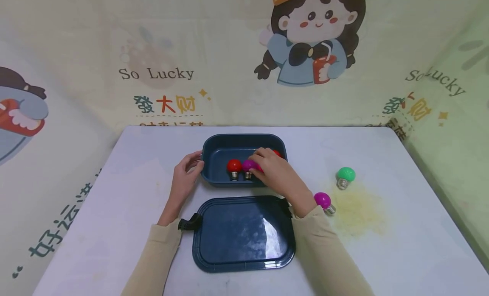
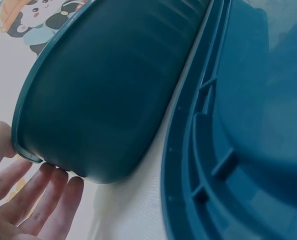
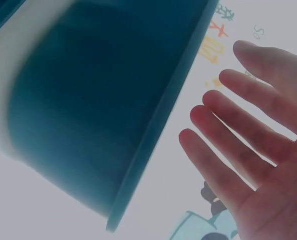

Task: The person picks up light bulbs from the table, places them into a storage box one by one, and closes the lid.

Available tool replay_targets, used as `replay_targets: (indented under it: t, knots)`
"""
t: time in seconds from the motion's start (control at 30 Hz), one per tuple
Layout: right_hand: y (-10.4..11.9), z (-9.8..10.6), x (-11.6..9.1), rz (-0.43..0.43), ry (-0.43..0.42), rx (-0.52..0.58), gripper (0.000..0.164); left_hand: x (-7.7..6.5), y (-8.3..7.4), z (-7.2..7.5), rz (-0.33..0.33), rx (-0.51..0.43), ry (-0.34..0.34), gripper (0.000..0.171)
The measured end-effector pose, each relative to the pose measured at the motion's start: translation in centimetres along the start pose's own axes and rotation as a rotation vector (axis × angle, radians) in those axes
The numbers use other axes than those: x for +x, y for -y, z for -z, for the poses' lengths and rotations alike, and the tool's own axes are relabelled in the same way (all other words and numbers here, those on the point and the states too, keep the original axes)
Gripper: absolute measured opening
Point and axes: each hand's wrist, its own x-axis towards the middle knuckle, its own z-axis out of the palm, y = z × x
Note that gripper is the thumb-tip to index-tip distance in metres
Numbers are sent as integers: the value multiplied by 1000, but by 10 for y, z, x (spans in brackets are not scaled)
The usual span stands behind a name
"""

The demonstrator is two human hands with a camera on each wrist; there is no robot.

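Well, one red bulb [image 1: 234, 165] and one purple bulb [image 1: 249, 165] stand by the front edge of one blue box [image 1: 229, 184]. The right hand [image 1: 280, 173], fingers spread wide, covers some of the box; a red bit [image 1: 276, 153] by the right edge and a pink bit [image 1: 260, 168] beside the purple may be two more bulbs. The left hand [image 1: 186, 168] touches the box's left edge with loose fingers. One lid [image 1: 240, 232] lies nearer the desk's [image 1: 145, 160] front edge, one corner hidden. Toward the desk's right edge lie one green bulb [image 1: 346, 174] and a second purple one [image 1: 323, 200].
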Motion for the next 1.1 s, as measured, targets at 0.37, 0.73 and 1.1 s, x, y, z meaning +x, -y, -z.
replay_targets:
  t: [0.37, 0.73, 1.1]
  knots:
    - [-17, 10, -20, -5, -30, -11, 31, 2, 0, -1, 14, -3, -3, 41]
    - [-35, 18, -40, -70, -23, -14, 34, 1, 2, -1, 11, -9, -9, 41]
    - [-51, 26, -57, -129, 13, -41, 36, 3, 0, -2, 15, -5, -10, 40]
